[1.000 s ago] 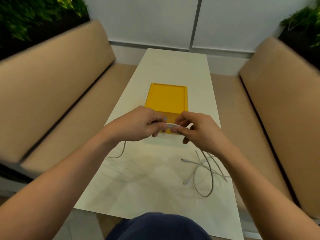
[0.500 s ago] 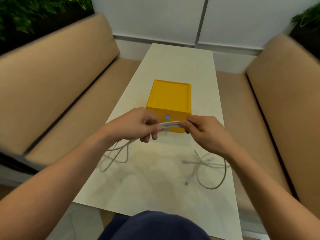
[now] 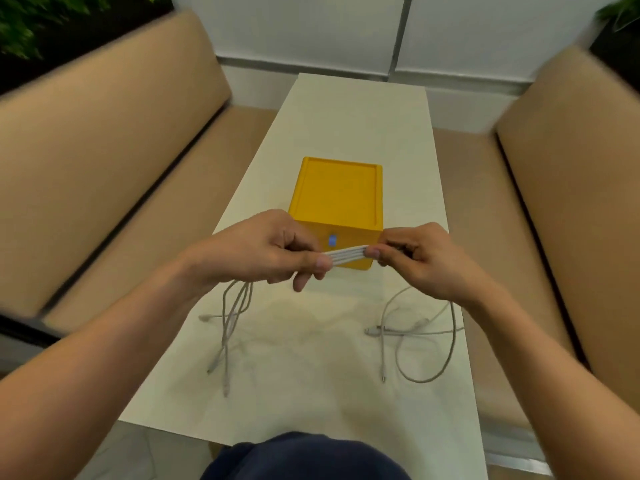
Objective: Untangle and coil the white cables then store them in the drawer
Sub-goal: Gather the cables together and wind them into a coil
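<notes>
Pinching the white cables (image 3: 347, 254) taut between them: left hand (image 3: 263, 249), right hand (image 3: 417, 258).

The white cables (image 3: 346, 255) vanish into the curled fingers of the left hand (image 3: 263, 249) and the right hand (image 3: 420, 259), so the strands inside cannot be counted. Hands and bundle cover the lower front of the yellow drawer box (image 3: 339, 199), and its blue mark (image 3: 332, 241) is too small to read. The plugs lying toward the near edge of the table (image 3: 360, 112) are too small to identify. Dark clothing (image 3: 304, 459) hides part of that edge. The tan benches (image 3: 104, 150) and the plants (image 3: 52, 19) are blurred and cut off.
</notes>
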Demonstrator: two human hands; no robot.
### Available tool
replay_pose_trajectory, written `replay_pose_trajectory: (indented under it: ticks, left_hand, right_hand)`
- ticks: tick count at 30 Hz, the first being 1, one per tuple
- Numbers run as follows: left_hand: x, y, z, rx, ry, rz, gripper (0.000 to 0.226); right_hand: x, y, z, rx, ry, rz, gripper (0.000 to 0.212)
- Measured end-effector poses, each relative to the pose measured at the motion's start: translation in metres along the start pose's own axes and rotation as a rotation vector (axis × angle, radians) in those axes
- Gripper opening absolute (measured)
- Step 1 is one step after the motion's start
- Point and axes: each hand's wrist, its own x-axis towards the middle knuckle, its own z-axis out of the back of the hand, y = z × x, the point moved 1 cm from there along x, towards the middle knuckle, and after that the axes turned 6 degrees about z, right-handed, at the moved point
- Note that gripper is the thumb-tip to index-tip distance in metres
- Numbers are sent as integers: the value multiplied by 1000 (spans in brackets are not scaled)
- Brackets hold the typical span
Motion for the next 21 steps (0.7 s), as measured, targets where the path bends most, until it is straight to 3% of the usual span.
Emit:
replay_pose_trajectory:
  ticks: [3,6,13,16,21]
  left_hand:
    - [7,1,-3,-175,24,-14,25]
    - [5,6,-6,-286,111,13,27]
    - [8,8,-20,-124,21,132,24]
    - [3,4,-23,-175,61,95,24]
    - [-3,0,-24,-254,101,44,24]
  right_hand:
    - [0,-5,-5,-74,-59,-25,35]
    - [-5,-3,5,43,5,-78,33]
    - [-15,-2,21,136,137,-122,26]
    - [-15,-1,27,161,144,-89,26]
    - [-14,-10,26,411,198,-117,28]
